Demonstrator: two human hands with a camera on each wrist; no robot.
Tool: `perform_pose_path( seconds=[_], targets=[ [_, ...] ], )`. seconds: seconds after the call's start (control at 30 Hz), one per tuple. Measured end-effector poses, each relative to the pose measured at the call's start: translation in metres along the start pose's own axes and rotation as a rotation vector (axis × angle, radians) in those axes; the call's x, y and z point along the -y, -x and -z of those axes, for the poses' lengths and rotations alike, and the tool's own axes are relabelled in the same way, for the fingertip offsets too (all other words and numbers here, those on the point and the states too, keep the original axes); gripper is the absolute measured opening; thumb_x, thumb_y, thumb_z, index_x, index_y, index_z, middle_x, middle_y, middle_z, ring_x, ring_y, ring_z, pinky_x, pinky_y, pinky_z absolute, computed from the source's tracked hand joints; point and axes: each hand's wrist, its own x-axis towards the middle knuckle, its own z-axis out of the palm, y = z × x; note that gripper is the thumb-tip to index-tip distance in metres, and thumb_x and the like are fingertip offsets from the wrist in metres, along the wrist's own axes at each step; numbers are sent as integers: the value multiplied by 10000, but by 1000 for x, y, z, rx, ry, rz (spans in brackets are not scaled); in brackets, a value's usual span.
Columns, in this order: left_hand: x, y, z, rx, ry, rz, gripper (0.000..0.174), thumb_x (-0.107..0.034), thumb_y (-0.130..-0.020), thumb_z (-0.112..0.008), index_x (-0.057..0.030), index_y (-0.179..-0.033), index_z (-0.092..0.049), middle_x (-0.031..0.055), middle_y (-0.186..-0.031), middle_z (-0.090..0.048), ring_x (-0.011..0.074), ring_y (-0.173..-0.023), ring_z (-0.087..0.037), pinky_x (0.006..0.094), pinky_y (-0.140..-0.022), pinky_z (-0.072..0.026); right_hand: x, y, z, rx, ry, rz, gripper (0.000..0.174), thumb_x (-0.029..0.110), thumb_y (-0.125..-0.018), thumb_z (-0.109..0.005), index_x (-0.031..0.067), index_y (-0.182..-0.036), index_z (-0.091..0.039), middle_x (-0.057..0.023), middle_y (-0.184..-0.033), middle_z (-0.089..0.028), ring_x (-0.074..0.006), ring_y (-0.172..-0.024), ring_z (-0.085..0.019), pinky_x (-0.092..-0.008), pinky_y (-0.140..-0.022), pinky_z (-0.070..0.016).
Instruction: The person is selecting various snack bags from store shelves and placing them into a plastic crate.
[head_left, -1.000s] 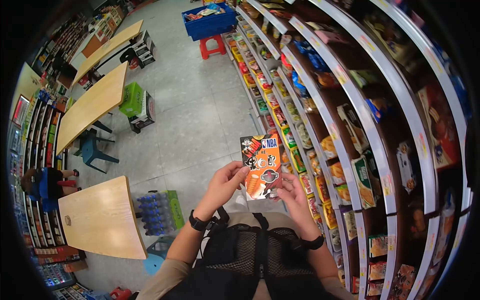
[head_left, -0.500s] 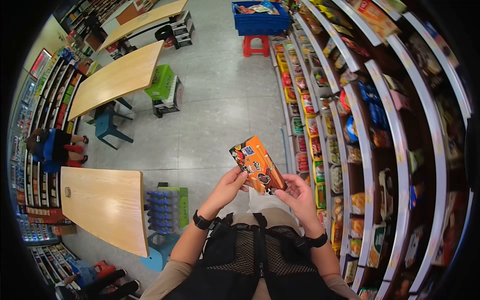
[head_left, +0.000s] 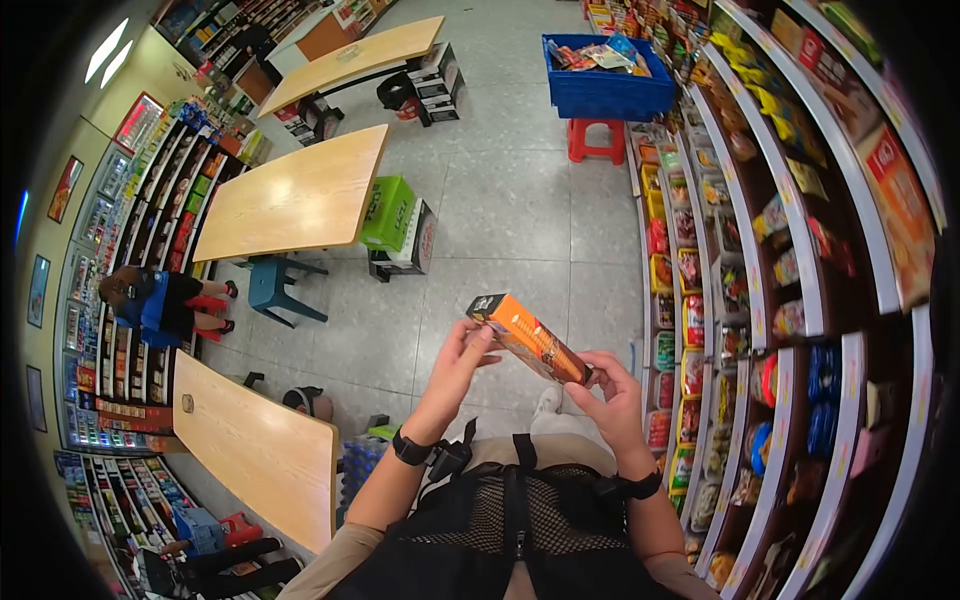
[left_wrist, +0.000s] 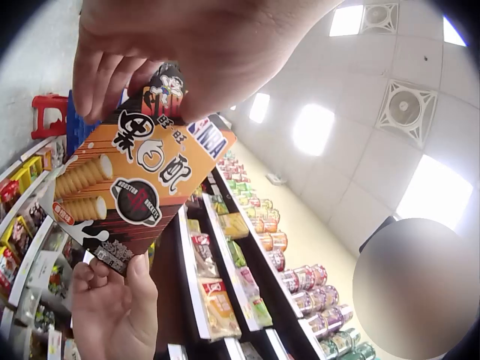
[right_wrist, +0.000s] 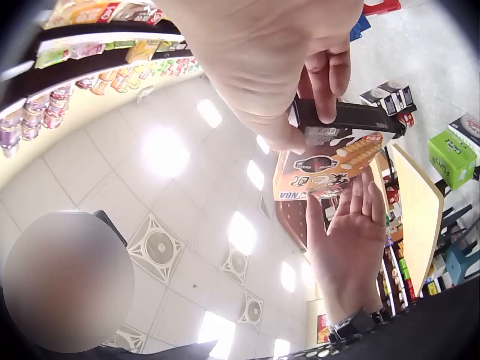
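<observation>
An orange and black snack box (head_left: 530, 338) with wafer rolls and an NBA logo printed on it is held up in front of the body. In the head view it slants, a narrow orange side facing up. My left hand (head_left: 462, 367) holds its upper left end, thumb near the corner and fingers lower down. My right hand (head_left: 607, 396) pinches the lower right end between thumb and fingers. The printed front of the box (left_wrist: 139, 180) shows in the left wrist view, and the right wrist view shows its dark end (right_wrist: 341, 116) under the right fingers.
Shelves of packaged snacks (head_left: 715, 290) run close along the right. Ahead, a blue crate (head_left: 610, 92) of packets stands on a red stool (head_left: 594, 142). Wooden tables (head_left: 290, 200) line the left, near a person in blue (head_left: 155, 310). Grey floor (head_left: 500, 200) lies between.
The box has turned in both hands, from its printed front facing up to a narrow side facing up. The head view has swung left, so the shelves and crate sit farther right.
</observation>
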Motion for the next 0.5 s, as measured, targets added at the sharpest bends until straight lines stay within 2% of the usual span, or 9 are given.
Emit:
perform_pose_path(
  seconds=[0.07,0.1,0.13,0.17,0.23,0.37,0.5],
  targets=[
    [-9,-34,16,-89,40,-87,291,-316,-1017,-468,-59,-1148,-502,80,-1133,-626,184,-1059,-614,338,-919,-486,1,-42,-3,17,9,-2,373,26,-823,-713,-16,-1179,-609,-62,-1068,-614,-80,-833,-564,-234,-756,-474],
    [-13,-48,23,-155,127,-72,253,-305,-1012,-484,-69,-1093,-529,53,-1094,-635,145,-979,-621,315,-887,-503,0,-58,-10,-3,-86,-125,364,47,-857,-686,-32,-1200,-592,-73,-1080,-629,-81,-821,-582,-236,-743,-492],
    [-17,-66,29,-163,144,-77,253,-305,-1012,-484,-69,-1093,-529,53,-1094,-635,145,-979,-621,315,-887,-503,-1,-75,-10,-20,-170,-250,360,68,-890,-659,-48,-1221,-574,-85,-1093,-644,-82,-810,-600,-239,-730,-509],
    [-22,-80,35,-181,153,-57,224,-277,-1008,-499,-74,-1094,-539,57,-1085,-635,137,-965,-624,306,-851,-522,-8,-94,-8,27,-132,-234,368,112,-930,-619,-67,-1243,-548,-98,-1097,-660,-88,-808,-621,-244,-700,-529],
    [-25,-117,48,-186,191,-32,187,-215,-992,-536,-77,-1118,-535,65,-1066,-650,123,-925,-631,281,-781,-544,-17,-134,-5,40,-118,-262,369,121,-933,-616,-64,-1245,-548,-98,-1096,-660,-90,-811,-620,-246,-696,-528],
    [-44,-202,59,-201,179,-44,196,-210,-977,-560,-75,-1115,-524,38,-1004,-657,111,-881,-625,276,-770,-535,-39,-224,2,61,-60,-300,359,135,-941,-610,-59,-1237,-549,-106,-1106,-659,-96,-822,-621,-252,-677,-525],
    [-67,-305,80,-113,177,-48,253,-162,-959,-577,-49,-1177,-516,84,-1083,-659,136,-916,-635,278,-762,-530,-50,-330,4,18,-72,-291,334,143,-947,-606,-50,-1213,-546,-88,-1041,-659,-91,-788,-609,-249,-646,-512]
  ],
)
